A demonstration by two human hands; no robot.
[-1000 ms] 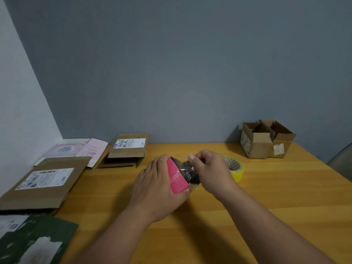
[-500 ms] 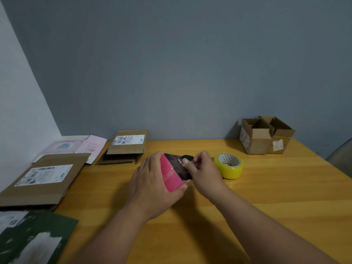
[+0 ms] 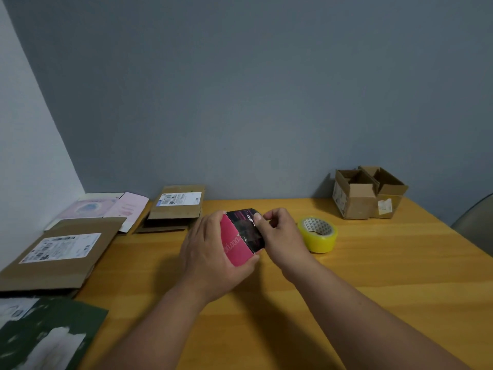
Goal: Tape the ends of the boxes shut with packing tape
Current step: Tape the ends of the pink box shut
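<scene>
Head view: over the table (image 3: pixel 373 276), the left hand (image 3: pixel 210 252) grips a pink box (image 3: pixel 236 245) while right fingertips (image 3: pixel 257 217) pinch its dark end flap, best pressed flat before fetching the tape (image 3: pixel 318 234) nearby.

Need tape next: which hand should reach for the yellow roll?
Probably the right hand: the tape roll sits just beside it, while the left hand grips the pink box.

Table (image 3: pixel 400 276): I note a yellow wooden top.
Wall (image 3: pixel 253 89): grey-blue, at 12 o'clock behind the table.
Side wall (image 3: pixel 24 156): I see it paler, at 9 o'clock.
Chair (image 3: pixel 477 222): I record a grey curved edge at 3 o'clock, just beside the table.
</scene>
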